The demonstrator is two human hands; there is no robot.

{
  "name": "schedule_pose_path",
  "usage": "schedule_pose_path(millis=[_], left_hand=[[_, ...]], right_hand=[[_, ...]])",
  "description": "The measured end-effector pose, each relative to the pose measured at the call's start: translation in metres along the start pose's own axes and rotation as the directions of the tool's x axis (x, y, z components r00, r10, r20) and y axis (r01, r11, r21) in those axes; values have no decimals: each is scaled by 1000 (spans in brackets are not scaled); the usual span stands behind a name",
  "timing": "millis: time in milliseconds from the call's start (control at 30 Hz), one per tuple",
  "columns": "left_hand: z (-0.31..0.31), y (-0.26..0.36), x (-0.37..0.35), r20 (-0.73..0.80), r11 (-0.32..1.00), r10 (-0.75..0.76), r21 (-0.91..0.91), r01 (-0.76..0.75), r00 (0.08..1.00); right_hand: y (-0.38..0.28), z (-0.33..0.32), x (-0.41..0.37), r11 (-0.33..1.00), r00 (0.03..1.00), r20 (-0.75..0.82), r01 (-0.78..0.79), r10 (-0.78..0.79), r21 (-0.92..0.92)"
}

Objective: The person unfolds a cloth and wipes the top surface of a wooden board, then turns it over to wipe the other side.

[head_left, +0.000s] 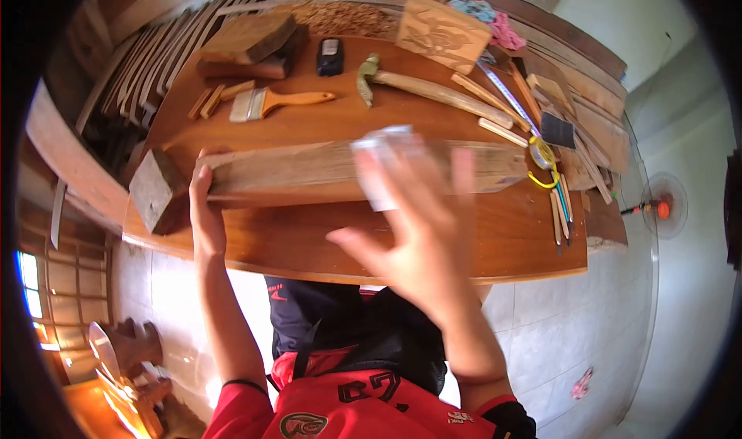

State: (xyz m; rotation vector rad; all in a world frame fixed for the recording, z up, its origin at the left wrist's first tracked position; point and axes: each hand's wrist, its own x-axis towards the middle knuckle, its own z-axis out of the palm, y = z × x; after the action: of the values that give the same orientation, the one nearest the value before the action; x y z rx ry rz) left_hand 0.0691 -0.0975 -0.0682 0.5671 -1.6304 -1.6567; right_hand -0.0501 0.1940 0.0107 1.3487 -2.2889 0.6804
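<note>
A long wooden plank (286,168) lies crosswise on the table. My left hand (205,207) grips its left end, thumb on the near side. My right hand (421,222) is over the middle of the plank, smeared by motion, with fingers stretched out and thumb apart. Beneath its fingers is a whitish folded sheet (379,161), paper or cloth, held against the plank; blur hides which. A wooden block (158,192) sits beside the plank's left end.
Behind the plank lie a paintbrush (270,101), a hammer (433,87), a black device (330,57) and thick wood blocks (251,41). A carved panel (443,33) stands at the back. Rightward are a tape measure (541,151) and several pencils (563,207).
</note>
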Motion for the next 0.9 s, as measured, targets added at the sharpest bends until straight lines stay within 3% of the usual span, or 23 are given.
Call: schedule_pose_path(millis=[133, 267, 333, 433, 533, 600, 633, 767, 900], left_hand=[[10, 17, -5, 78, 994, 89, 61, -94, 993], [14, 20, -4, 72, 985, 121, 112, -129, 990], [13, 17, -5, 53, 994, 88, 59, -91, 995], [6, 10, -4, 32, 999, 34, 35, -35, 999], [-10, -15, 2, -36, 994, -26, -112, 22, 999], [-15, -12, 4, 56, 992, -48, -112, 54, 997], [-8, -11, 3, -33, 991, -63, -121, 59, 997], [-2, -3, 3, 35, 994, 60, 85, -63, 998], [7, 7, 0, 33, 987, 77, 141, -81, 996]], right_hand=[[66, -45, -33, 939, 971, -44, -240, 237, -246], [55, -35, -27, 903, 968, -100, -250, 229, -350], [20, -12, -13, 950, 989, -63, -144, 132, -277], [-30, 24, 6, 999, 999, -30, 35, -36, -9], [-55, 42, 17, 983, 999, -30, 46, -41, 178], [-37, 38, 13, 984, 997, -45, 71, -64, 162], [-25, 30, 9, 995, 998, -47, 42, -38, 94], [47, -18, -14, 979, 993, -70, -103, 92, -174], [70, -38, -17, 953, 987, -35, -158, 154, -259]])
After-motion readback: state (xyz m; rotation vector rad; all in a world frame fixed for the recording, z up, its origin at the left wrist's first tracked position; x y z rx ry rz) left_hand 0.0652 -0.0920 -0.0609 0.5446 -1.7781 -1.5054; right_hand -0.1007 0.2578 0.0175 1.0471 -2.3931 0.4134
